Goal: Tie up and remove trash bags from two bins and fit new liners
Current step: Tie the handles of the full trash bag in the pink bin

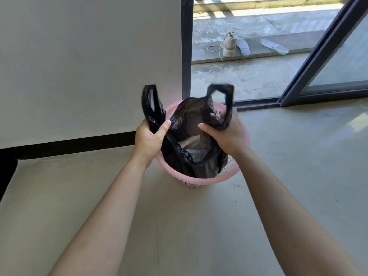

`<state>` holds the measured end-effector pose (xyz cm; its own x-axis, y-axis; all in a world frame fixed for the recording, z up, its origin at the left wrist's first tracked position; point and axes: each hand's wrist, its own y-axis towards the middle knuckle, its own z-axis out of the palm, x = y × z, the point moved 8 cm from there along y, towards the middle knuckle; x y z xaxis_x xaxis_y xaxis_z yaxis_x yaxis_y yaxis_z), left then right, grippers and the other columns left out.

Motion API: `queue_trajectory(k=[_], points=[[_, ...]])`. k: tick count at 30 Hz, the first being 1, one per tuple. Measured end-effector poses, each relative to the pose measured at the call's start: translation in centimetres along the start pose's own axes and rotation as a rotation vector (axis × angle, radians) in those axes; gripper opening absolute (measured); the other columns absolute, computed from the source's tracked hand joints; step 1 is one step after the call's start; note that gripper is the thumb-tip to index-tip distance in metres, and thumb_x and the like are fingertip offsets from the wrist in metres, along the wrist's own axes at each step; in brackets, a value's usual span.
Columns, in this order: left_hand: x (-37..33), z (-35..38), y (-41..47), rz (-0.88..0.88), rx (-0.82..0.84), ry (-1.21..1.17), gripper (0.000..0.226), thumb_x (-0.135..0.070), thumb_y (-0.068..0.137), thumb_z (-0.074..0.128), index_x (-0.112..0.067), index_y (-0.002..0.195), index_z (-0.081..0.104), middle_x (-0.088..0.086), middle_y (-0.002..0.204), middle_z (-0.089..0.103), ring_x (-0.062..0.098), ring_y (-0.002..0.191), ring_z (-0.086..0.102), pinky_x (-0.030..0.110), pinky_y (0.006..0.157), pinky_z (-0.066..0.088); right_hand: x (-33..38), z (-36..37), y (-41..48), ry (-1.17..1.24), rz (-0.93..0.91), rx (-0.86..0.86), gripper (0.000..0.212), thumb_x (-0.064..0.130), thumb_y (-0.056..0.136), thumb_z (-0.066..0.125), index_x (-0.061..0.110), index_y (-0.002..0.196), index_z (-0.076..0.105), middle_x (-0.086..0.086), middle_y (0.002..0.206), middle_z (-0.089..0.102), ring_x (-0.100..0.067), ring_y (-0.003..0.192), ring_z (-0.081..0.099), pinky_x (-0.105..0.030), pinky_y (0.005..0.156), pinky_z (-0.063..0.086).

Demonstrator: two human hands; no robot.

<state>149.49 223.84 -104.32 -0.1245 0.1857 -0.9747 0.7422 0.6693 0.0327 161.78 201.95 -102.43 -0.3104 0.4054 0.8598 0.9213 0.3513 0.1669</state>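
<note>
White wall with a black skirting strip (79,141) runs behind and to the left of the pink bin (200,177).

Left hand (150,137): over the bin's left rim, fingers curled round the left edge of the black bag (191,120), thumb laid across the front of the plastic. Firm grip. The bag's left handle loop (152,105) stands up out of this fist, above the bin.

Bag: lower part hangs inside the bin, upper part lifted clear of the rim. It is stretched between the two hands with its mouth held open. Something pale lies in the bottom; I cannot tell what.

Bin: round with a perforated wall, standing on the grey floor (189,226), close to the wall corner.

Right hand (229,134): over the bin's right rim, fingers closed on the bag's right edge, thumb pointing inward across the mouth. The right handle loop (221,92) rises above this hand, slightly blurred.

Beyond the bin and to the right is a dark door frame (186,46), with concrete ground outside. A pale shoe (229,45) with a loose lace lies there, well apart from the bin. Two insoles (243,46) (274,46) lie further right. A sliding glass door (328,56) stands at the far right of the bin.
</note>
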Motion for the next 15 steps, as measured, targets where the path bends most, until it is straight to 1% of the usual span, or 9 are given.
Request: queue_trajectory(k=[2, 4, 6, 7, 9, 11, 12, 13, 15], points=[[-0.6, -0.7, 0.2, -0.01, -0.059, -0.055, 0.016, -0.028, 0.092, 0.065, -0.012, 0.093, 0.069, -0.001, 0.092, 0.072, 0.015, 0.088, 0.068, 0.04, 0.087, 0.056, 0.0, 0.5, 0.0, 0.098, -0.014, 0.078, 0.063, 0.033, 0.071, 0.09, 0.018, 0.124, 0.059, 0.019, 0.106, 0.067, 0.026, 0.092, 0.054, 0.006, 0.073, 0.036], [-1.2, -1.0, 0.4, -0.029, -0.081, -0.156, 0.02, -0.028, 0.091, 0.057, -0.013, 0.08, 0.063, 0.003, 0.083, 0.063, 0.019, 0.078, 0.059, 0.038, 0.078, 0.049, -0.3, 1.3, -0.1, 0.102, 0.021, 0.156, 0.044, 0.04, 0.078, 0.084, 0.026, 0.116, 0.067, 0.022, 0.101, 0.07, 0.016, 0.095, 0.06, -0.001, 0.078, 0.042], [-1.7, -0.7, 0.5, -0.08, -0.056, -0.36, 0.017, -0.025, 0.092, 0.051, -0.013, 0.083, 0.058, 0.005, 0.081, 0.063, 0.021, 0.079, 0.06, 0.04, 0.079, 0.049, -1.1, 1.7, 0.0, 0.032, 0.102, 0.123, 0.026, 0.055, 0.086, 0.068, 0.033, 0.098, 0.066, 0.025, 0.091, 0.067, 0.005, 0.089, 0.061, -0.009, 0.078, 0.043], [-2.0, -0.4, 0.6, -0.106, -0.031, -0.492, 0.016, -0.023, 0.095, 0.048, -0.011, 0.088, 0.055, 0.008, 0.079, 0.066, 0.024, 0.079, 0.064, 0.042, 0.08, 0.053, -1.4, 1.4, 0.2, 0.014, 0.139, 0.078, 0.03, 0.064, 0.087, 0.06, 0.035, 0.094, 0.065, 0.027, 0.088, 0.065, 0.001, 0.089, 0.06, -0.012, 0.08, 0.044], [-2.5, -0.3, 0.5, -0.127, -0.037, -0.671, 0.017, -0.02, 0.101, 0.041, -0.01, 0.088, 0.047, 0.007, 0.062, 0.059, 0.028, 0.06, 0.061, 0.042, 0.07, 0.058, -1.7, 0.3, 0.7, 0.121, 0.212, -0.041, 0.043, 0.077, 0.079, 0.054, 0.037, 0.088, 0.066, 0.027, 0.085, 0.068, 0.003, 0.091, 0.064, -0.019, 0.084, 0.048], [-2.5, -0.6, 0.4, -0.13, -0.115, -0.651, 0.019, -0.019, 0.104, 0.037, -0.013, 0.088, 0.044, -0.002, 0.054, 0.038, 0.017, 0.045, 0.041, 0.031, 0.051, 0.048, -1.1, -0.7, 1.3, 0.17, 0.21, -0.112, 0.05, 0.084, 0.066, 0.06, 0.04, 0.086, 0.07, 0.03, 0.085, 0.071, 0.013, 0.086, 0.066, -0.014, 0.077, 0.051], [-2.6, -0.6, 0.2, -0.125, -0.144, -0.614, 0.018, -0.019, 0.105, 0.036, -0.013, 0.09, 0.044, -0.004, 0.056, 0.032, 0.013, 0.045, 0.033, 0.024, 0.046, 0.038, -1.1, -0.8, 1.3, 0.228, 0.223, -0.108, 0.054, 0.087, 0.061, 0.062, 0.041, 0.087, 0.071, 0.027, 0.09, 0.073, 0.009, 0.089, 0.067, -0.016, 0.078, 0.053], [-2.7, -0.5, 0.1, -0.12, -0.161, -0.591, 0.018, -0.019, 0.106, 0.035, -0.013, 0.091, 0.044, -0.004, 0.058, 0.029, 0.011, 0.046, 0.027, 0.021, 0.044, 0.031, -1.3, -0.2, 1.3, 0.295, 0.271, -0.083, 0.059, 0.09, 0.059, 0.061, 0.041, 0.09, 0.07, 0.021, 0.097, 0.074, 0.001, 0.096, 0.069, -0.024, 0.084, 0.056], [-2.7, -0.6, 0.0, -0.138, -0.165, -0.624, 0.02, -0.02, 0.106, 0.036, -0.013, 0.09, 0.044, -0.004, 0.057, 0.027, 0.01, 0.046, 0.023, 0.021, 0.047, 0.03, -1.7, 0.6, 0.9, 0.321, 0.358, -0.055, 0.068, 0.091, 0.064, 0.052, 0.039, 0.106, 0.067, 0.014, 0.112, 0.071, -0.014, 0.109, 0.066, -0.04, 0.098, 0.051]])
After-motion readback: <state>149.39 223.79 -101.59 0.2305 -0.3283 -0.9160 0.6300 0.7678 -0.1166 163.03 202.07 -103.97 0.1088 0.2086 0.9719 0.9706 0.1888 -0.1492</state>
